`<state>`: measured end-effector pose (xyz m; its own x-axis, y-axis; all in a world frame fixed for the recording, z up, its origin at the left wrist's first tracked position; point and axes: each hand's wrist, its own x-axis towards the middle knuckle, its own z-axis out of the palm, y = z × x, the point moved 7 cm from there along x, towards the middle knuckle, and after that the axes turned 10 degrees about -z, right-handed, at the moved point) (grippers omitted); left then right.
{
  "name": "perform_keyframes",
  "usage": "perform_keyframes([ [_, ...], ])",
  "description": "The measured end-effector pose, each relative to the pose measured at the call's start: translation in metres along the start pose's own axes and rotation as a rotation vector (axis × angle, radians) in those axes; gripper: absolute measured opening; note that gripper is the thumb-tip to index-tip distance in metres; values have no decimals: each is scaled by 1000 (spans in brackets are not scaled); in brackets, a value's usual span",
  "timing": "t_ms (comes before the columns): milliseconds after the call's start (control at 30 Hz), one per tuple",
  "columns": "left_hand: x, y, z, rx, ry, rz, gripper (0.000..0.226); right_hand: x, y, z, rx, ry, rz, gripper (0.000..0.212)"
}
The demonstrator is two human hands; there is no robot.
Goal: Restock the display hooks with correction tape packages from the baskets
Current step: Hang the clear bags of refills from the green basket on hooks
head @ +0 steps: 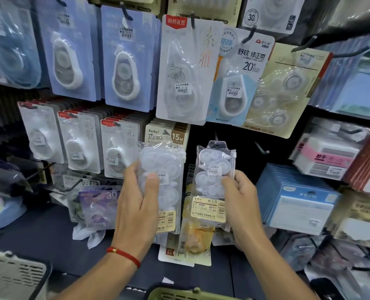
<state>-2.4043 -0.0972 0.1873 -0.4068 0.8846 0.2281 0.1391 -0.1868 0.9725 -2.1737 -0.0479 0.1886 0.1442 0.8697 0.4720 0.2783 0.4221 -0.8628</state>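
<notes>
A clear multi-pack of correction tape [214, 182] is being held upright in the right hand [241, 204], the grip being closed on its right edge with fingertips over the front. Its long axis is running vertically, and its hang hole at the top is being presented just below and left of a bare hook [262, 149] on the dark panel; the right hand is judged the nearer one for that hook. A stack of like packs [162, 180] is being clasped in the left hand [137, 202], the thumb being pressed on the front. On the held pack's yellow label, "修正带" is being shown. On cards above, "CORRECTION TAPE" and "20" [242, 68], "15M" with "BoBo" [169, 135], and "30" [251, 17] are being displayed. A green basket rim [179, 293] is being glimpsed below.
</notes>
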Motion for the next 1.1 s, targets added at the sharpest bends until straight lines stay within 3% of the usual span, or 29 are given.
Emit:
perform_keyframes([
  [133,-1,-2,5,20,-1,-4,50,32,18,9,-167,32,-22,30],
  [233,-1,-4,11,48,-9,-12,45,67,36,12,-229,57,71,22],
  [333,-4,-1,15,39,-35,-13,51,80,57,11,-324,-12,242,50],
  [400,-5,-1,15,29,-54,-18,48,72,55,10,-341,-25,250,51],
  [533,-2,-7,18,49,-83,-33,47,25,17,13,-156,-74,60,24],
  [633,2,-11,20,-10,-124,-73,38,-19,-12,20,7,-158,-20,35],
  [733,3,-14,25,-60,-160,-94,50,-40,-27,26,-40,-224,-75,44],
  [867,0,-13,28,-63,-163,-89,52,-42,-30,32,-50,-224,-100,22],
  [1000,5,-19,22,-124,-127,-138,64,-44,-23,35,18,-262,-66,16],
  [1100,9,-27,18,-142,-114,-184,30,-44,-15,32,82,-246,-7,17],
])
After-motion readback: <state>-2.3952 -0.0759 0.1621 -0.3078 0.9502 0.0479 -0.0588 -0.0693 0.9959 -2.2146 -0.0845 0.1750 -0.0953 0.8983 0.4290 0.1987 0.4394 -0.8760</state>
